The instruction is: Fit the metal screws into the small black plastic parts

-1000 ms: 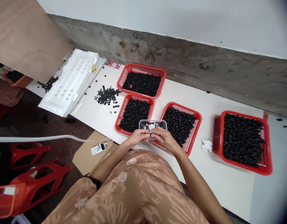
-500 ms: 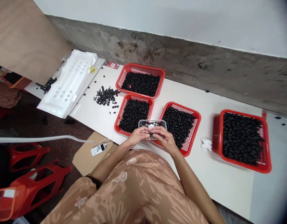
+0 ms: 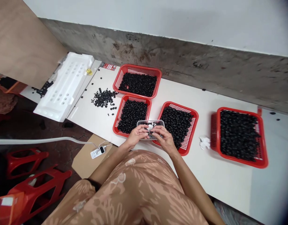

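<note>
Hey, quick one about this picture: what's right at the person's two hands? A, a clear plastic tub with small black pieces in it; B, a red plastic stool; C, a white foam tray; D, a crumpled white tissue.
A: the clear plastic tub sits between the left hand and the right hand, with small black pieces showing inside it.
</note>
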A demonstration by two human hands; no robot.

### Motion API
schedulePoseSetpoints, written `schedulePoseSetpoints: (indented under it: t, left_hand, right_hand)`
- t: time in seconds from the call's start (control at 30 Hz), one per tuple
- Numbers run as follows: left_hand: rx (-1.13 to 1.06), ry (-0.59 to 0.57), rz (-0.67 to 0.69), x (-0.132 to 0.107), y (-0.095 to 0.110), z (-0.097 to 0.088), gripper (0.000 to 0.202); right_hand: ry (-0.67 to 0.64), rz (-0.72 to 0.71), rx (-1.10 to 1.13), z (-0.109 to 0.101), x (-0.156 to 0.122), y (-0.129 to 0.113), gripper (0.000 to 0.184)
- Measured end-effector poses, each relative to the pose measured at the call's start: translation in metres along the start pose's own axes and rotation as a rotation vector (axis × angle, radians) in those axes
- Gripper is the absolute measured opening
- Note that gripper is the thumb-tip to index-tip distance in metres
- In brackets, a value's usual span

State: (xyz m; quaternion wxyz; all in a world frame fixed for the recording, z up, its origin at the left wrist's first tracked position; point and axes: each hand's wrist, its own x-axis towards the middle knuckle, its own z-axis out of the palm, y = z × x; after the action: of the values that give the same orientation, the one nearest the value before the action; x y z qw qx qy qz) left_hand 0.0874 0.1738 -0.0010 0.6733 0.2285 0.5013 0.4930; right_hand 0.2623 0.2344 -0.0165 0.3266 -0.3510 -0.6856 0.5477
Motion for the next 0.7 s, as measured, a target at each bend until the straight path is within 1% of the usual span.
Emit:
schedulePoseSetpoints:
  t: [0.17, 0.37, 0.43, 0.57, 0.63, 0.7]
  left_hand:
    - [-0.069, 0.048, -0.030, 0.000, 0.000, 0.004, 0.050]
    - [-0.168, 0.123, -0.071, 0.002, -0.008, 0.011, 0.047]
    - [-0.227, 0.151, -0.095, 0.003, -0.011, 0.014, 0.046]
    - [-0.307, 0.178, -0.127, 0.005, -0.016, 0.019, 0.042]
    - [-0.306, 0.179, -0.121, 0.005, -0.017, 0.020, 0.040]
    - [-0.285, 0.182, -0.101, 0.005, -0.017, 0.021, 0.038]
  right_hand:
    - [0.027, -0.001, -0.006, 0.002, 0.001, 0.000, 0.017]
    - [0.070, -0.001, -0.012, 0.009, 0.000, -0.001, 0.018]
    - [0.114, 0.002, -0.025, 0.013, -0.002, -0.003, 0.019]
    - [0.257, 0.014, -0.081, 0.022, -0.006, -0.008, 0.021]
    - [0.272, 0.024, -0.083, 0.023, -0.007, -0.010, 0.021]
    - [0.258, 0.033, -0.070, 0.022, -0.008, -0.009, 0.021]
